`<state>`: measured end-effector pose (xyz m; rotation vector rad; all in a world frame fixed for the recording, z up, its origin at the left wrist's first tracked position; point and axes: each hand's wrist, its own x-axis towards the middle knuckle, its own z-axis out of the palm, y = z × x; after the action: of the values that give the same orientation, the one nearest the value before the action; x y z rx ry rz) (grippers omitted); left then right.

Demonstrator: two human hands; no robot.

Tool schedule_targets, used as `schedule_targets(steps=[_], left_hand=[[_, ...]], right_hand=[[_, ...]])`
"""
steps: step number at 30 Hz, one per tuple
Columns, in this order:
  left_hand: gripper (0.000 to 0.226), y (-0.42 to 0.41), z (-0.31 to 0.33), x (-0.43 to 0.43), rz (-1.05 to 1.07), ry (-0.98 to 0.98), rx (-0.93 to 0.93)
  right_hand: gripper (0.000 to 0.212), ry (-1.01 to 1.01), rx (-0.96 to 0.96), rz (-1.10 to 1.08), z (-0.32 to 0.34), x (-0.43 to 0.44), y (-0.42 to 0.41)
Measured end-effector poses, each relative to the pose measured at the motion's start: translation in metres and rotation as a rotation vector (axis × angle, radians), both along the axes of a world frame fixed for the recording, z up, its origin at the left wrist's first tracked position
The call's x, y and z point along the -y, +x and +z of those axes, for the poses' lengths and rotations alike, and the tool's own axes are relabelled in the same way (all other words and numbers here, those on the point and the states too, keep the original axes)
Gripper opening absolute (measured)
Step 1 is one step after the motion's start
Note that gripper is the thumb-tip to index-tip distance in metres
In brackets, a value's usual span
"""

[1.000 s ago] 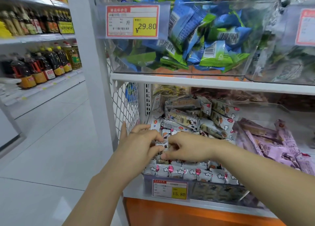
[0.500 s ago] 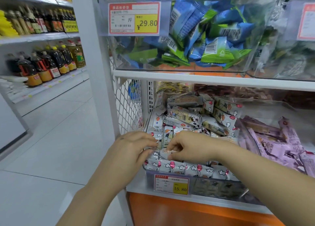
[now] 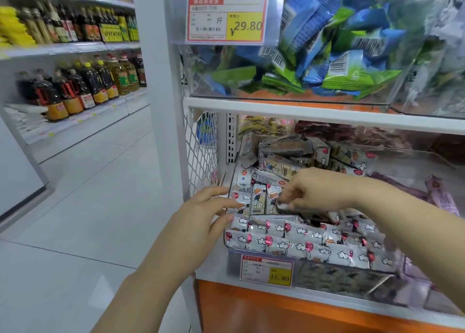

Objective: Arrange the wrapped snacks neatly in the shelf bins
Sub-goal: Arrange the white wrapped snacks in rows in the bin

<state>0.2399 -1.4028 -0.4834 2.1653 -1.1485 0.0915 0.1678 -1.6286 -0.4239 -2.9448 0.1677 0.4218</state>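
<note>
Shop shelf bin (image 3: 327, 263) full of wrapped snacks (image 3: 276, 242), right hand (image 3: 317, 192) pinching one, left hand (image 3: 201, 222) straight-fingered alongside.

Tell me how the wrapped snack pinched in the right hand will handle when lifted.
Probably light: the right hand pinches the snack with fingertips alone. Its glossy wrapper likely slips and crinkles. It looks flat-sided, so it should not roll.
</note>
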Motion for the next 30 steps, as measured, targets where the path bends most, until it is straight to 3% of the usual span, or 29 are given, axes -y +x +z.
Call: schedule_targets(steps=[9, 14, 19, 26, 30], left_hand=[[0.027, 0.002, -0.001, -0.001, 0.010, 0.025, -0.009], [0.026, 0.001, 0.000, 0.000, 0.013, 0.029, -0.022], [0.026, 0.001, 0.000, 0.000, 0.015, 0.036, -0.020], [0.026, 0.003, -0.001, 0.000, 0.019, 0.037, -0.011], [0.025, 0.003, -0.001, 0.001, 0.022, 0.032, -0.013]], right_hand=[[0.030, -0.025, -0.105, 0.002, 0.006, -0.001, -0.008], [0.025, -0.210, -0.029, 0.091, -0.006, 0.001, -0.010], [0.013, -0.263, 0.034, 0.130, -0.009, 0.007, -0.011], [0.011, -0.269, 0.126, 0.224, -0.017, 0.012, -0.013], [0.012, -0.072, 0.195, 0.142, -0.014, 0.015, -0.012]])
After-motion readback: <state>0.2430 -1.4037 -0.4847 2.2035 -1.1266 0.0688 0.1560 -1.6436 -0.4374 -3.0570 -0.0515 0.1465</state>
